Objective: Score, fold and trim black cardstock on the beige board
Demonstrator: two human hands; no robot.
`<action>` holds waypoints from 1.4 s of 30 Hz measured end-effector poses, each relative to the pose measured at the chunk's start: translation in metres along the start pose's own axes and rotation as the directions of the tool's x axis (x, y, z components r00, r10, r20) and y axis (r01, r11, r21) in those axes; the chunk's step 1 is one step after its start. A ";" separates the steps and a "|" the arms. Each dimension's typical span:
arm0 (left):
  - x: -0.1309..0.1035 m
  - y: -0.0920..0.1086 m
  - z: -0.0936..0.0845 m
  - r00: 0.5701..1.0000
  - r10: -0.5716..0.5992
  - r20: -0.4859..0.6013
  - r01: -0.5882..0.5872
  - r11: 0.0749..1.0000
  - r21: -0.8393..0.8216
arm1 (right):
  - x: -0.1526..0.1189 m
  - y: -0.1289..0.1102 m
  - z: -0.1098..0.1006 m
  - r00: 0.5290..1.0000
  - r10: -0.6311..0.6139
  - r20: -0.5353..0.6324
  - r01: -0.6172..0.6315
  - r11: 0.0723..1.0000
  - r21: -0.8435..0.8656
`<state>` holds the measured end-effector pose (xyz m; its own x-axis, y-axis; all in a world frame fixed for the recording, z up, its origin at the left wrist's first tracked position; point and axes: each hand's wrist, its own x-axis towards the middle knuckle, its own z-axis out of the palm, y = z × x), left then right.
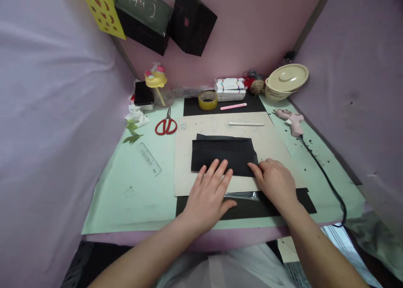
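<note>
A folded black paper [222, 151] lies on a beige board in the middle of the table, with a narrow crease or flap along its upper edge. My left hand [209, 195] rests flat with fingers spread, the fingertips touching the paper's lower part. At the lower right corner, my right hand [274, 182] has its thumb on the paper and its other fingers curled, so the corner sits in its grip. The underside of that grip is hidden. Below the paper, a clear plastic strip [242, 195] lies partly behind my left hand.
Around the beige board [185, 183] are red-handled scissors [166, 124], a clear ruler [150, 158], a white pen [246, 124], a pink pen-shaped tool [233, 106], yellow tape [208, 100] and markers [231, 89]. A corded glue gun [292, 121] and lidded bowl [278, 90] stand right; a bottle [159, 86] stands back left.
</note>
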<state>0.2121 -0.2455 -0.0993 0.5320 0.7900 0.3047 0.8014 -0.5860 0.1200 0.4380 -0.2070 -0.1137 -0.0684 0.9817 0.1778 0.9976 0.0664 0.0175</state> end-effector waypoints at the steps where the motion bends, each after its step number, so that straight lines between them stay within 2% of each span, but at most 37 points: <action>1: 0.001 0.002 0.002 0.996 0.007 0.085 -0.008 1.000 0.006 | 0.000 0.001 0.001 1.000 -0.002 -0.001 0.002 1.000 0.008; 3: 0.002 0.003 0.008 0.982 -0.019 0.189 0.016 1.000 0.018 | -0.001 0.004 0.001 1.000 0.005 -0.003 -0.005 1.000 0.030; 5: 0.002 0.000 0.013 0.972 -0.028 0.234 0.023 0.999 0.024 | -0.003 0.004 -0.003 0.999 0.038 -0.031 -0.036 0.997 0.063; 8: 0.001 -0.004 0.015 0.969 -0.025 0.247 0.020 0.999 0.025 | -0.008 -0.001 -0.012 0.978 0.087 -0.190 -0.063 0.989 0.131; 9: 0.001 -0.004 0.015 0.968 -0.026 0.249 0.021 1.000 0.024 | -0.011 -0.004 -0.015 0.970 0.043 -0.239 -0.005 0.988 0.157; 11: 0.000 -0.004 0.014 0.966 -0.029 0.258 0.025 1.000 0.016 | -0.017 -0.014 -0.017 0.950 -0.175 -0.260 0.227 0.956 0.186; 13: 0.001 -0.002 0.013 0.963 -0.032 0.267 0.032 0.999 0.002 | -0.023 -0.025 -0.014 0.886 -0.425 -0.184 0.457 0.867 0.198; 15: 0.002 -0.001 0.013 0.962 -0.031 0.271 0.037 0.999 -0.018 | -0.029 -0.033 -0.005 0.840 -0.534 -0.095 0.542 0.819 0.188; 19: -0.001 -0.007 0.011 0.958 -0.032 0.284 0.048 0.998 -0.051 | -0.037 -0.033 0.008 0.859 -0.512 -0.016 0.507 0.846 0.165; 26: -0.034 -0.044 -0.005 0.950 -0.192 0.245 0.179 0.981 0.075 | -0.054 0.010 0.010 0.927 -0.375 -0.013 0.374 0.923 0.091; 28: -0.036 -0.045 -0.009 0.949 -0.207 0.238 0.186 0.977 0.106 | -0.056 0.017 0.009 0.936 -0.351 -0.021 0.351 0.933 0.075; 31: -0.027 -0.034 -0.013 0.959 -0.212 0.187 0.190 0.973 0.129 | -0.053 0.020 0.004 0.936 -0.350 -0.028 0.351 0.934 0.059; 33: -0.018 -0.024 -0.013 0.971 -0.164 0.172 0.147 0.983 0.109 | -0.049 0.019 -0.001 0.936 -0.351 -0.036 0.352 0.935 0.049; 37: -0.007 -0.015 -0.005 0.956 -0.061 0.286 0.055 0.998 0.029 | -0.042 0.007 -0.014 0.932 -0.355 -0.076 0.360 0.931 0.057; 39: -0.007 -0.015 0.000 0.948 -0.067 0.310 0.064 0.998 0.021 | -0.039 -0.006 -0.017 0.909 -0.410 -0.075 0.416 0.904 0.094; 42: -0.009 -0.016 0.004 0.953 -0.066 0.295 0.066 0.998 0.012 | -0.034 -0.032 -0.014 0.848 -0.528 -0.043 0.527 0.831 0.176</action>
<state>0.1953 -0.2420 -0.1078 0.5348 0.8450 0.0034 0.8377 -0.5307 0.1285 0.4086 -0.2453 -0.1070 -0.5854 0.7897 0.1836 0.7943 0.6040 -0.0649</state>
